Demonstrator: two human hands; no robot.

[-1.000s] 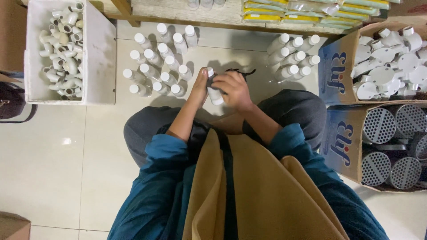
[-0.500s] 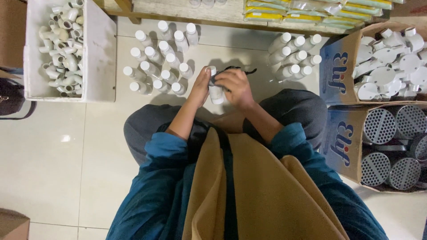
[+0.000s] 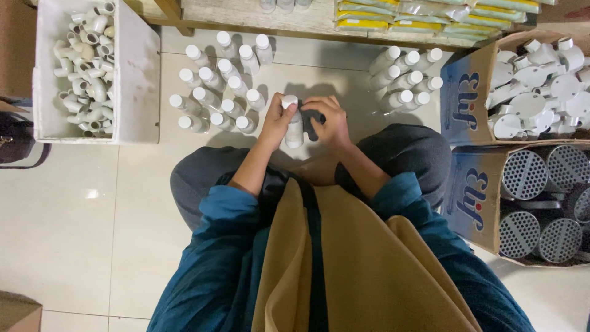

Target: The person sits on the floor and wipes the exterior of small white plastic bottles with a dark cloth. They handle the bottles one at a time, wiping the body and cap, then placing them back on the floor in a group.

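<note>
Small white plastic bottle (image 3: pixel 294 126) at frame centre between both hands; white capped bottles (image 3: pixel 218 86) stand upper left, more (image 3: pixel 405 77) upper right; white box of pipe fittings (image 3: pixel 92 67) far left

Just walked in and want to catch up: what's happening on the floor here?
A person sits on the floor holding one white bottle upright between both hands: left hand at its cap, right hand beside it with something dark. More bottles stand at the left, another group at the right.
</note>
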